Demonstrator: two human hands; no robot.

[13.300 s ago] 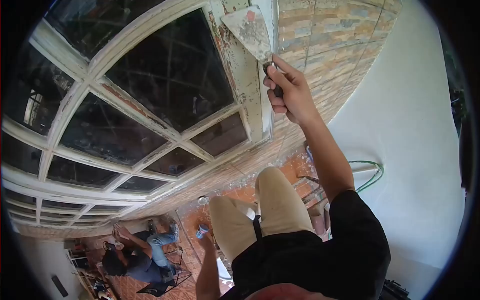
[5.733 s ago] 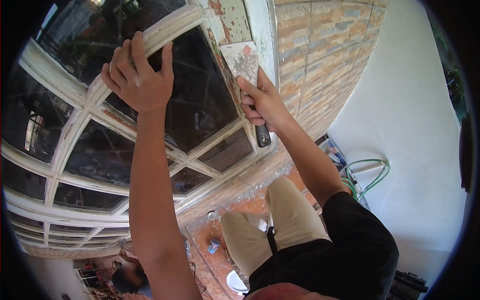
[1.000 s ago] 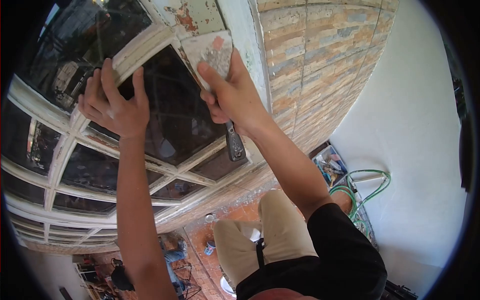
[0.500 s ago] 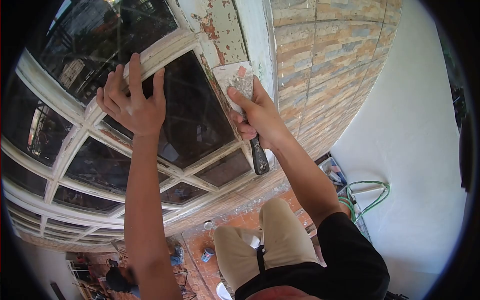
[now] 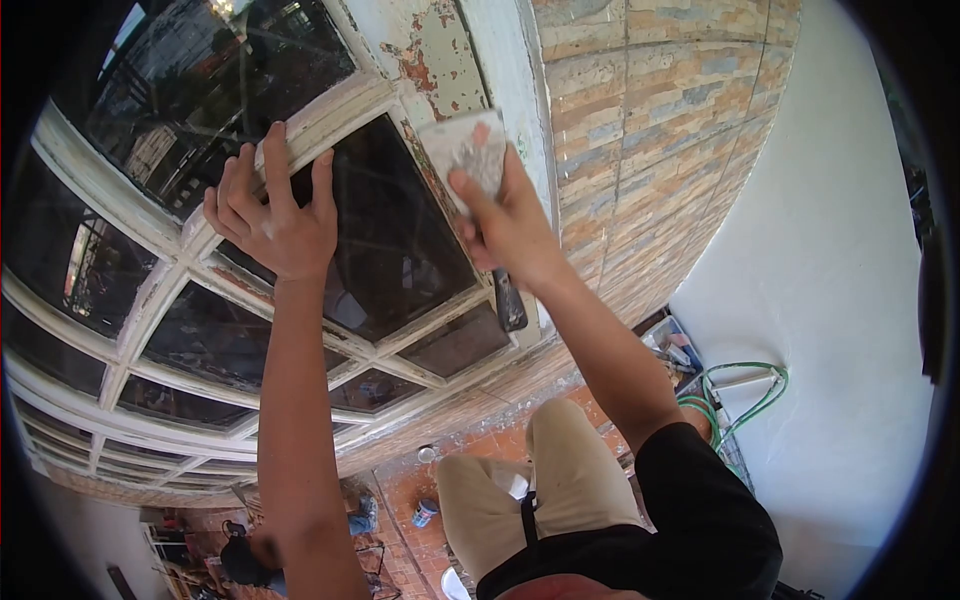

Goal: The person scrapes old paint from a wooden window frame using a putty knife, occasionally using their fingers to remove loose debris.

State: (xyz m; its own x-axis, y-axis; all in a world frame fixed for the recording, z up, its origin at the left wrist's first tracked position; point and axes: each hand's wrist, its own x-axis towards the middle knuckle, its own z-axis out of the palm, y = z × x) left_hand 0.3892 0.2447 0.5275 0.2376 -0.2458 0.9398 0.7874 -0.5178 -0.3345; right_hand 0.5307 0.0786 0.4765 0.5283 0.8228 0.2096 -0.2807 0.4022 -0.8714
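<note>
My right hand (image 5: 510,225) is wrapped round a putty knife (image 5: 462,150) with a broad, paint-smeared blade and a dark handle (image 5: 509,303). The thumb presses along the blade, whose edge overlaps the window frame's side board (image 5: 440,75), where old paint is flaking and reddish patches show. To the left, my left hand (image 5: 275,215) rests on a pale wooden glazing bar (image 5: 345,112) with its fingers spread over it. Dark glass panes (image 5: 395,240) lie between the worn bars.
A stone-tiled wall (image 5: 640,120) borders the frame, with a white wall (image 5: 800,250) further right. Below are a green hose (image 5: 745,420), a small blue can (image 5: 425,513) on the orange tiled floor (image 5: 405,540), and a person in a dark cap (image 5: 240,560) at lower left.
The putty knife has moved slightly up and left against the side board, with my right hand blurred by motion. My left hand stays on the bar; the whole view has shifted a little.
</note>
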